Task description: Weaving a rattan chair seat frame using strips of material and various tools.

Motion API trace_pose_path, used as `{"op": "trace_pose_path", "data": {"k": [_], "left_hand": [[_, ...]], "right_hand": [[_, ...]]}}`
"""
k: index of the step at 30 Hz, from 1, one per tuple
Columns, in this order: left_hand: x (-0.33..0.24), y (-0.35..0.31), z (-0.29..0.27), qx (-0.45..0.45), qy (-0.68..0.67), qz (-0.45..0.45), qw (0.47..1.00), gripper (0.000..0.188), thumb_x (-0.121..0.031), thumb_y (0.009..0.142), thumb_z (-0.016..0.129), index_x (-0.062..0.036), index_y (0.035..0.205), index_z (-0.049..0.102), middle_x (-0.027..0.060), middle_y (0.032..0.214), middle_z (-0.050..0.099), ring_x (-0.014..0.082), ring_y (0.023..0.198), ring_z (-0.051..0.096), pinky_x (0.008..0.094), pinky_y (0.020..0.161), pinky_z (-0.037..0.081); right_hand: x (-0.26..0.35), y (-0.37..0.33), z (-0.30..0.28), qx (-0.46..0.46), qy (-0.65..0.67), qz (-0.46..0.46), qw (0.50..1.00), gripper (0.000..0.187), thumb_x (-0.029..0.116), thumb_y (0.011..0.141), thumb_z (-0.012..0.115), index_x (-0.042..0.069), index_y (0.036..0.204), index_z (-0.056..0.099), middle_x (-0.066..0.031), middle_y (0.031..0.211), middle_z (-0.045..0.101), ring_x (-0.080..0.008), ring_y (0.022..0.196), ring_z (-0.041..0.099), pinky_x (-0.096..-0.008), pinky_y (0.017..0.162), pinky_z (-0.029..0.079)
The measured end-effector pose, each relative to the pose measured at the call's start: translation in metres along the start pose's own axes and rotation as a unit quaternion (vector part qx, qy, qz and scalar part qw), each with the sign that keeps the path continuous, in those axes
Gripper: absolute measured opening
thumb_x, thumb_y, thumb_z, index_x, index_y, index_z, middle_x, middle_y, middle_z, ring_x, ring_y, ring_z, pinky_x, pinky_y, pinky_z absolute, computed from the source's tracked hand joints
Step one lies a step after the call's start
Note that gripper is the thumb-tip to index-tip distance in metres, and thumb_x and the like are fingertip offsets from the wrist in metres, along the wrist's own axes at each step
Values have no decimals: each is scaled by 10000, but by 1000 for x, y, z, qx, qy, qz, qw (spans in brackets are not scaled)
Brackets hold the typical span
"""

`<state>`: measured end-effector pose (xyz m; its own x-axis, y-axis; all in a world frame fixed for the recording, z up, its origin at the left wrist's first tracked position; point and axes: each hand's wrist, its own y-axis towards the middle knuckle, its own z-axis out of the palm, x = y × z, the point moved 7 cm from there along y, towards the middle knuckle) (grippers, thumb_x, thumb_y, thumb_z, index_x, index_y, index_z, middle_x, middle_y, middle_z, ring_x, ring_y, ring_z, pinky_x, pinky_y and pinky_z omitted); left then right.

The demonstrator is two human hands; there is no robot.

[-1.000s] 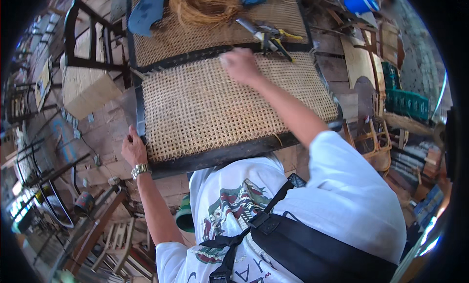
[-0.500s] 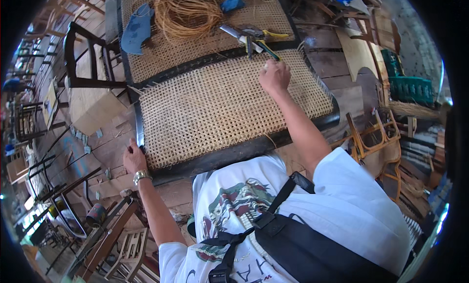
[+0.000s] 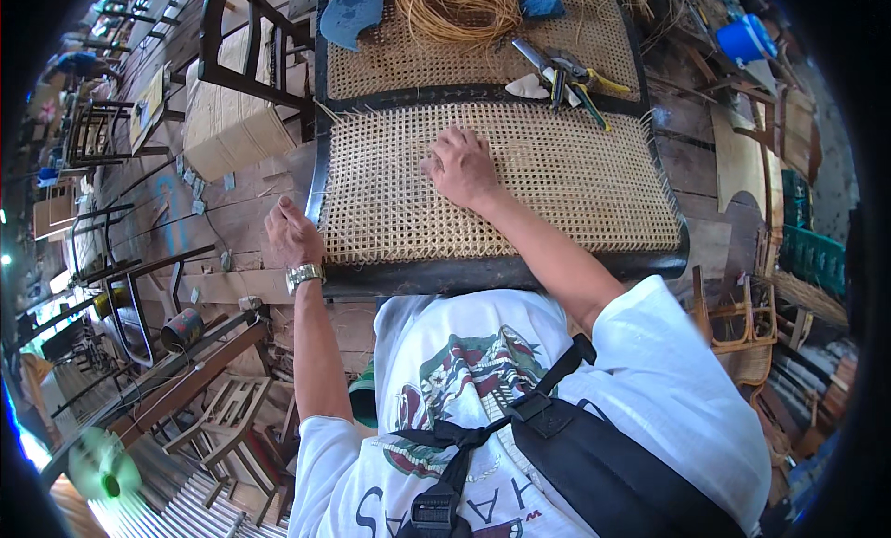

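Observation:
A panel of woven cane webbing (image 3: pixel 390 204) lies before me in a dark, glossy wooden frame (image 3: pixel 436 276). Its cut strand ends stick out along the far and right edges. My right hand (image 3: pixel 461 169) rests on the weave left of its middle, fingers curled; whatever they hold, if anything, is hidden. At the frame's near left corner is my left hand (image 3: pixel 295 238), its fingers loosely apart and nothing seen in them. Beyond the panel lie pliers and cutters (image 3: pixel 566 78) with yellow and green handles, beside a small white lump (image 3: pixel 527 87).
A coil of thin cane strands (image 3: pixel 459 13), a blue flat piece (image 3: pixel 355 16) and a blue block (image 3: pixel 542 6) lie on the far cane section. A dark chair (image 3: pixel 251 60) stands far left, a blue bucket (image 3: pixel 745 41) far right. Chair frames (image 3: pixel 738 315) crowd both sides.
My right hand has gone from beside the tools leftward onto the weave. The white lump now shows beside the tools. The whole scene has shifted to the right in view.

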<state>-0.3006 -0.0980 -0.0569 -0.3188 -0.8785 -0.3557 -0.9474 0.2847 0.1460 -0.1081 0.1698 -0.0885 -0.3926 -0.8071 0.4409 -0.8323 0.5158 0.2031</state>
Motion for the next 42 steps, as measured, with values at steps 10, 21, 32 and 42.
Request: {"op": "trace_pose_path", "data": {"k": [10, 21, 32, 42], "left_hand": [[-115, -4, 24, 220, -17, 237, 946, 363, -394, 1020, 506, -56, 934, 604, 185, 894, 679, 406, 851, 649, 510, 755, 498], [-181, -5, 116, 410, -61, 361, 835, 341, -352, 1027, 499, -45, 1006, 646, 194, 827, 704, 351, 731, 682, 474, 665, 523], [-225, -37, 100, 357, 21, 364, 860, 823, -737, 770, 704, -5, 1122, 573, 208, 1056, 651, 299, 894, 680, 436, 739, 549], [-199, -8, 110, 471, 54, 385, 792, 336, -376, 1031, 503, -83, 1066, 664, 160, 786, 690, 321, 723, 680, 448, 650, 531]], "right_hand": [[-55, 8, -13, 14, 640, 283, 714, 115, 200, 963, 680, 87, 948, 696, 1, 805, 659, -89, 688, 584, -248, 640, 481], [-67, -30, -29, 56, 447, 433, 781, 160, 201, 963, 676, 47, 928, 698, -6, 748, 625, -65, 572, 507, -220, 482, 397], [-56, -19, -74, 16, 319, 324, 891, 157, 184, 938, 664, 40, 956, 724, -25, 791, 657, -133, 682, 581, -297, 645, 489], [-57, -30, -37, 174, 141, 354, 908, 232, 264, 808, 661, 82, 918, 752, -118, 845, 747, -264, 798, 718, -386, 749, 542]]}}
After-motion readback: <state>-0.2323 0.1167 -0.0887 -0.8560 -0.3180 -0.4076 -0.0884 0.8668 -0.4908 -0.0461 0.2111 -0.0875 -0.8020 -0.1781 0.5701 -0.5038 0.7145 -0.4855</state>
